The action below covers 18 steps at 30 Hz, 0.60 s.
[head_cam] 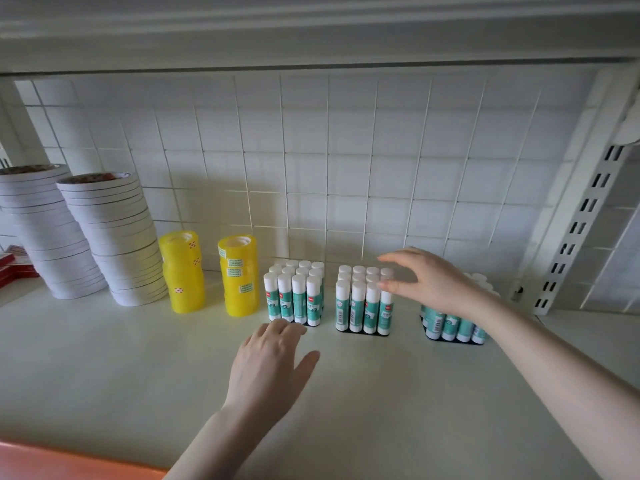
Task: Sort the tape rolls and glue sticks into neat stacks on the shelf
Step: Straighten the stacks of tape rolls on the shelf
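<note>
Fingers (394, 271) of the right hand (429, 282) are spread above the middle glue block (363, 306), nothing being held, while the left hand (270, 362) lies flat on the shelf (104, 358); tape stacks (114, 237) along its back edge are already sorted.

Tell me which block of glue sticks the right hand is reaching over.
The middle block; the right hand spreads over its caps, unlike the left block.

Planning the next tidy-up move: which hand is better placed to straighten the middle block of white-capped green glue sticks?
Probably the right hand: its fingertips already hover at the caps of the middle block of white-capped green glue sticks. The left hand lies low on the white shelf, before the left glue-stick block.
</note>
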Tool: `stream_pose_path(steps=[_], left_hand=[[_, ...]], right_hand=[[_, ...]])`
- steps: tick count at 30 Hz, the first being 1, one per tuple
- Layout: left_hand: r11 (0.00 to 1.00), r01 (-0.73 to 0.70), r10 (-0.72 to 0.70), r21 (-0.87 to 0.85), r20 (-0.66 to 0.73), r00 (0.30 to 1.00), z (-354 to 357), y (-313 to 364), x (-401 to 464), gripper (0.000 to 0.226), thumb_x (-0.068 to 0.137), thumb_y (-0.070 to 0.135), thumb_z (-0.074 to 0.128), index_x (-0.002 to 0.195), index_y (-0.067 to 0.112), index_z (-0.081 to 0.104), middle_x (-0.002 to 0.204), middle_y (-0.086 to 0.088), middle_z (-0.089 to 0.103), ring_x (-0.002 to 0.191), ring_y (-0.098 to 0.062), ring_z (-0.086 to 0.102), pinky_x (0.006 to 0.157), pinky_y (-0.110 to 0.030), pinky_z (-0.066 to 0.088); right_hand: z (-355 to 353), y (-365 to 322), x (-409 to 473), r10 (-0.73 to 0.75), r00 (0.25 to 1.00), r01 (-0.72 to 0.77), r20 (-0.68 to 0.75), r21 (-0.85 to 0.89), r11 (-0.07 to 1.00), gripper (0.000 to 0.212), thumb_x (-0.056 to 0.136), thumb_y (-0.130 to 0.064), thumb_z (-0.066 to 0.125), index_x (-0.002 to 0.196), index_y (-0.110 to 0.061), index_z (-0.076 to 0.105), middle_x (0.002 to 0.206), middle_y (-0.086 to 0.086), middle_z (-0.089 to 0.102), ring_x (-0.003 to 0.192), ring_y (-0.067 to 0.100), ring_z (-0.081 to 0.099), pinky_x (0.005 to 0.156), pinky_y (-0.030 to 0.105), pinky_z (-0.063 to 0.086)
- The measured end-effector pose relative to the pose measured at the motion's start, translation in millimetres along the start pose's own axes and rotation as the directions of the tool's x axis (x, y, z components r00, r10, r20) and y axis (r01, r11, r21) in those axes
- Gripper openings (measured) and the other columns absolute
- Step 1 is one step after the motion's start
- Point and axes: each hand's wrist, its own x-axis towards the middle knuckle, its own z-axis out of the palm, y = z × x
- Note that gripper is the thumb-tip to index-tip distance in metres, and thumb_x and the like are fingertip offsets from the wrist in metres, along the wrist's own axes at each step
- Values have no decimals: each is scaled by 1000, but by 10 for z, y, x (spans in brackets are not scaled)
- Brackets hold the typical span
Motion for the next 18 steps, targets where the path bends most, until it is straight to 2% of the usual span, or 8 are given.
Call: stream_pose_path(steps=[4, 7, 8, 10, 12, 15, 18], left_hand=[[999, -44, 44, -8, -1, 999, -13, 177, 40, 34, 61, 37, 84, 87, 21, 70, 81, 6, 66, 70, -18, 65, 53, -29, 51], [998, -64, 64, -22, -20, 998, 25, 285, 45, 32, 61, 38, 84, 85, 23, 68, 79, 7, 65, 69, -16, 64, 53, -29, 51], [998, -61, 60, -29, -18, 998, 33, 318, 43, 32, 65, 40, 81, 88, 23, 68, 83, 8, 65, 73, -16, 65, 57, -29, 51], [998, -32, 33, -53, 14, 999, 43, 403, 37, 33, 78, 45, 69, 105, 25, 66, 101, 9, 63, 93, -16, 62, 74, -29, 49], [995, -25, 25, -94, -5, 1000, 91, 442, 26, 36, 85, 46, 60, 114, 24, 63, 111, 8, 61, 103, -16, 58, 81, -28, 44], [994, -8, 8, -112, 0, 1000, 126, 470, 20, 35, 84, 44, 62, 112, 22, 64, 109, 7, 62, 102, -18, 59, 79, -29, 45], [992, 24, -21, -126, 21, 1000, 120, 468, 12, 39, 86, 44, 59, 118, 23, 61, 116, 6, 59, 108, -17, 55, 85, -29, 42]], right_hand=[[-147, 245, -183, 57, 998, -61, -39, -108, 992, 55, 85, -53, 56, 133, -27, 50, 134, -4, 50, 122, 14, 46, 91, 22, 32], [-230, 424, -299, 96, 995, -97, -12, -172, 980, 60, 80, -57, 59, 133, -29, 49, 131, -4, 51, 119, 14, 45, 97, 26, 35], [-250, 476, -324, 106, 994, -104, 5, -194, 975, 62, 78, -58, 61, 133, -30, 48, 131, -5, 51, 119, 14, 45, 99, 28, 35], [-279, 554, -358, 128, 991, -116, 45, -215, 970, 65, 76, -57, 64, 134, -33, 45, 131, -9, 48, 120, 14, 44, 99, 30, 35], [-277, 611, -375, 142, 986, -126, 84, -171, 977, 68, 75, -54, 68, 135, -35, 42, 128, -11, 47, 118, 12, 43, 97, 30, 37], [-235, 672, -378, 141, 986, -141, 85, -3, 990, 67, 72, -44, 75, 132, -32, 46, 119, -11, 48, 112, 12, 47, 93, 29, 41], [-196, 702, -366, 141, 989, -144, 52, 64, 988, 66, 70, -41, 78, 129, -31, 49, 115, -11, 50, 106, 11, 49, 90, 28, 42]])
